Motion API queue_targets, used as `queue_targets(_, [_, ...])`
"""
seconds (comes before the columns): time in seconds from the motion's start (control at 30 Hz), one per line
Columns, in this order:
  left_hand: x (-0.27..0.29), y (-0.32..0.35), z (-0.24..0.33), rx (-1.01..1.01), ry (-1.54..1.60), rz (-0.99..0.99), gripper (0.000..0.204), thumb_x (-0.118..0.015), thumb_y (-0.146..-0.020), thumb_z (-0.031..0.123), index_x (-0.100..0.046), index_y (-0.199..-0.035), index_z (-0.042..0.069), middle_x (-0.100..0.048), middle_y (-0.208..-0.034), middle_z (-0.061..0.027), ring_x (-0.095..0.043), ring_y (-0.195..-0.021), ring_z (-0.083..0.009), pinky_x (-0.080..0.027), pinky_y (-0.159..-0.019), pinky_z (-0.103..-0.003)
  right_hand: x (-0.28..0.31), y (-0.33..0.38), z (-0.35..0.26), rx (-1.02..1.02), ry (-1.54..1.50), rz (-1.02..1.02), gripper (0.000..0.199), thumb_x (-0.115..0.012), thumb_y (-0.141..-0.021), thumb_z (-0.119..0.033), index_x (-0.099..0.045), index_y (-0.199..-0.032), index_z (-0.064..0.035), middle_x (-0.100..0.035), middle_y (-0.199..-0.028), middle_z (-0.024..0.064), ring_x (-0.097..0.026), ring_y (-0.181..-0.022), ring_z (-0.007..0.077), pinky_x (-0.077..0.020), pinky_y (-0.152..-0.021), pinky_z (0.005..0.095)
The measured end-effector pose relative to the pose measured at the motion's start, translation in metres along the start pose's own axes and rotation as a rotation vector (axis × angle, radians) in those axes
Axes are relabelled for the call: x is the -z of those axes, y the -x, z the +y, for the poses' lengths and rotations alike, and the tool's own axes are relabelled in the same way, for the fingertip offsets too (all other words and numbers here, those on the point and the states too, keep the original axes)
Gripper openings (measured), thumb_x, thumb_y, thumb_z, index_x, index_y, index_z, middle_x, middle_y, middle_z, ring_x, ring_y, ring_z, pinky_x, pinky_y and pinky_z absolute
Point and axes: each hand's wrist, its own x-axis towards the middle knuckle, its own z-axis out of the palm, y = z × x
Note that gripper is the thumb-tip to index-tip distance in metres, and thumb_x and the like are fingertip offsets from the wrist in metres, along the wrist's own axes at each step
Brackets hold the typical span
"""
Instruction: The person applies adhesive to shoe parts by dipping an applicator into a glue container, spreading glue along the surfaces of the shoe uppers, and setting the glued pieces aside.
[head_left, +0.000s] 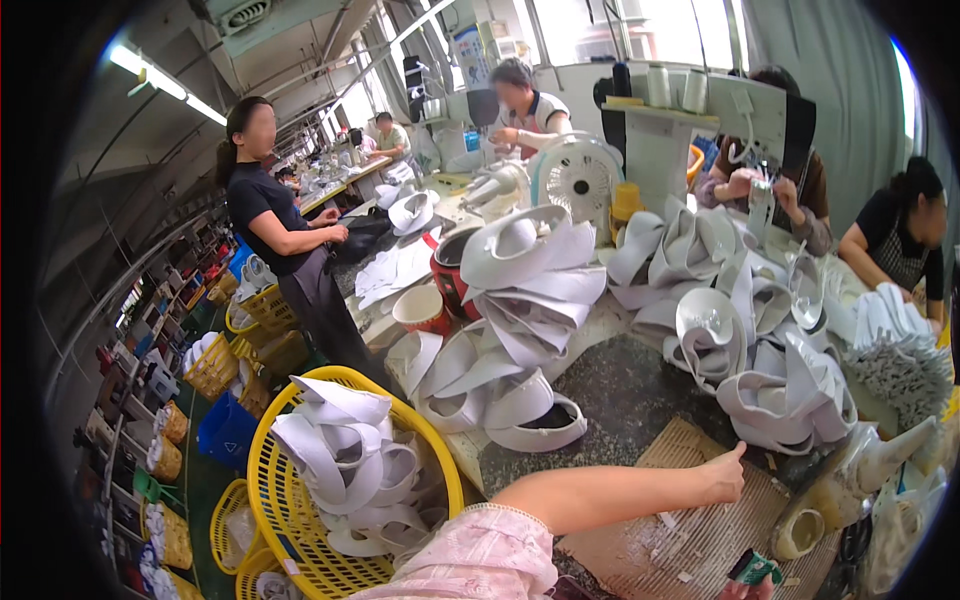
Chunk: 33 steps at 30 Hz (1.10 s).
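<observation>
The dark speckled worktable fills the middle of the view. Its near left edge drops off toward a yellow plastic basket heaped with white shoe uppers, set low beside the bench, probably so that pieces can be dropped into it without a reach.

Beyond the hand and to its left stands a tall heap of white uppers. Beyond it and to its right sprawls a second pile of white uppers, whose nearest pieces lie just past the knuckles. Between the two heaps a strip of bare tabletop runs away from the hand, the only open lane on the bench. Further back are a small white fan and a red-rimmed bowl.

Directly under the hand lies a ribbed tan mat, flecked with white scraps, which looks like the working pad.

The left hand comes in on a bare forearm from a pink sleeve. It is curled into a loose fist with the thumb raised and holds nothing, hovering over the mat's far edge, near the right-hand pile but not touching it.

Of the right hand only a sliver shows at the bottom edge, beside a small green object; whether it grips that object cannot be told.
</observation>
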Motion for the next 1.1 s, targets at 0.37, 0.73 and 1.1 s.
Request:
queue_targets(0.37, [0.040, 0.141, -0.011, 0.696, 0.758, 0.382, 0.061, -0.054, -0.079, 0.033, -0.029, -0.132, 0.016, -0.061, -0.066, -0.0134, -0.060, -0.065, -0.0272, -0.047, -0.062, -0.039, 0.040, -0.007, 0.006, 0.018, -0.060, -0.433, 0.029, -0.055, -0.080, -0.014, -0.058, -0.102, 0.0029, -0.059, -0.105, 0.0116, -0.058, -0.083, 0.0263, -0.0465, -0.065, 0.0364])
queue_targets(0.73, [0.001, 0.125, 0.078, 0.429, 0.596, 0.536, 0.073, -0.059, -0.076, 0.029, -0.020, -0.136, 0.013, -0.034, -0.131, -0.0182, -0.035, -0.119, -0.0338, -0.036, -0.091, -0.043, -0.024, 0.005, -0.006, 0.134, -0.228, 0.202, 0.021, -0.044, -0.087, -0.022, -0.057, -0.082, -0.0057, -0.054, -0.062, 0.0033, -0.036, -0.040, 0.0138, -0.0368, -0.041, 0.0286])
queue_targets(1.1, [0.009, 0.120, 0.155, -0.182, 0.580, 0.432, 0.090, -0.058, -0.069, 0.050, -0.014, -0.137, 0.012, -0.016, -0.140, -0.0176, -0.001, -0.133, -0.0279, -0.016, -0.100, -0.058, 0.028, -0.032, 0.001, 0.162, -0.182, -0.333, 0.034, -0.052, -0.086, -0.028, -0.050, -0.105, -0.0005, -0.055, -0.080, 0.0068, -0.046, -0.057, 0.0127, -0.0414, -0.053, 0.0232])
